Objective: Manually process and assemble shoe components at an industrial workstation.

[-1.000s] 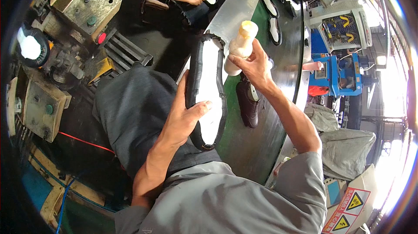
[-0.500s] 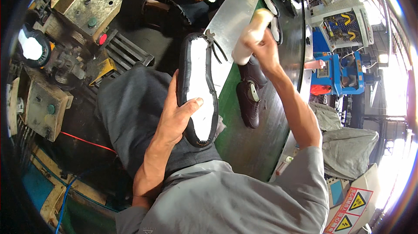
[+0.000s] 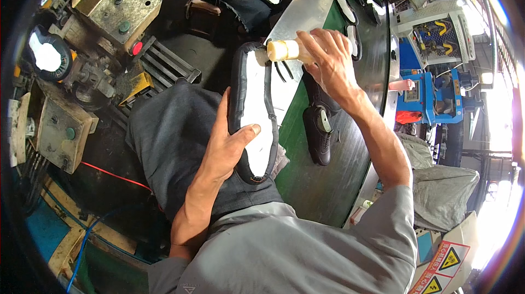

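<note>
Since half a second ago, the cream bottle (image 3: 287,50) has been swung down from beyond the shoe to its toe end. Green tabletop (image 3: 322,184) lies under the right hand (image 3: 331,56), with a second black shoe (image 3: 319,130) below the wrist. Shoe (image 3: 252,111), sole up, is gripped mid-length by the left hand (image 3: 227,149); judged light, semi-stiff, best held at the waist. Bottle is clasped in the right hand.

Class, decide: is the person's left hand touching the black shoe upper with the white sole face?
Touching. The head view shows the left hand gripping the black shoe upper, thumb pressed across its white sole face.
</note>
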A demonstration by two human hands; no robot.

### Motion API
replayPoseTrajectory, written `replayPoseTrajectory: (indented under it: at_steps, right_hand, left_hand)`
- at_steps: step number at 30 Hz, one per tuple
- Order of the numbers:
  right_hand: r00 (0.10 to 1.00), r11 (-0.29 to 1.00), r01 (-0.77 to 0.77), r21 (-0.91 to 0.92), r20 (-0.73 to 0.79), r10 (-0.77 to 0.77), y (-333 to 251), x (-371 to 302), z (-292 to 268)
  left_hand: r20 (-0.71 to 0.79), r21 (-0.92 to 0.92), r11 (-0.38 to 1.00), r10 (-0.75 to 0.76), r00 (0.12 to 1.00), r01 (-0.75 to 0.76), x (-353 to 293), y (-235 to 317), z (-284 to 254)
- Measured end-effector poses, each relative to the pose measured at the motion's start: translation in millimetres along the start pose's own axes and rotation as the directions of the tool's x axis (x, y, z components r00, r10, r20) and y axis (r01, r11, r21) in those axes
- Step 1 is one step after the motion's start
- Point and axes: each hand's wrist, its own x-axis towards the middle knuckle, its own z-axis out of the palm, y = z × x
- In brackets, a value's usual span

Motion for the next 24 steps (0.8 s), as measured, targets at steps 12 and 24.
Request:
replayPoseTrajectory:
  at_steps: [12,24]
  right_hand:
    - [0.974,0.941,0.21,-0.265,-0.03,-0.225,4,26,-16]
    - [0.93,0.827,-0.353,0.437,0.066,0.362,-18,-43,32]
  left_hand:
    - [-0.033,0.004,1.0,-0.018,0.999,0.018,-3,-8,-2]
    - [0.035,-0.123,0.985,-0.121,0.992,0.124,-3,-3,-4]
